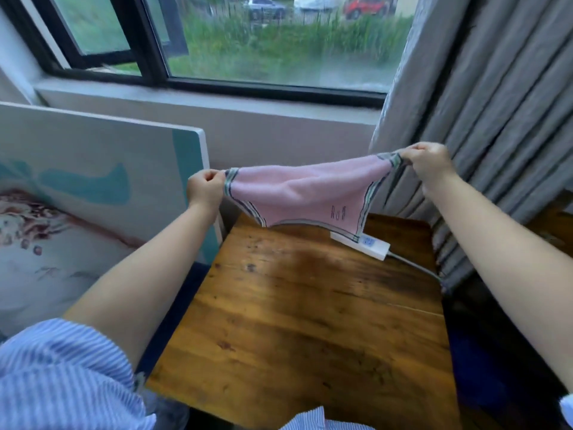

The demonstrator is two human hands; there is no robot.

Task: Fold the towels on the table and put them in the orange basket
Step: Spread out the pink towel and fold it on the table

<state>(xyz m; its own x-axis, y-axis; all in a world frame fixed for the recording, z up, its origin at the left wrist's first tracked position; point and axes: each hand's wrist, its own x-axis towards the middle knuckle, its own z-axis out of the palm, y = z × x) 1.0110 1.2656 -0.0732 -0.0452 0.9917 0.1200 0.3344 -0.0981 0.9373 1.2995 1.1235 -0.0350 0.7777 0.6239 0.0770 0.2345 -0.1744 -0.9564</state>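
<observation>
A pink towel with a striped grey border hangs in the air above the far end of the wooden table. My left hand pinches its left corner and my right hand pinches its right corner. The cloth sags in the middle between them, and its lower edge hangs just above the table top. No orange basket is in view.
A white power strip with a grey cable lies at the table's far right, partly behind the towel. A painted canvas leans at the left. Grey curtains hang at the right, with a window behind the table.
</observation>
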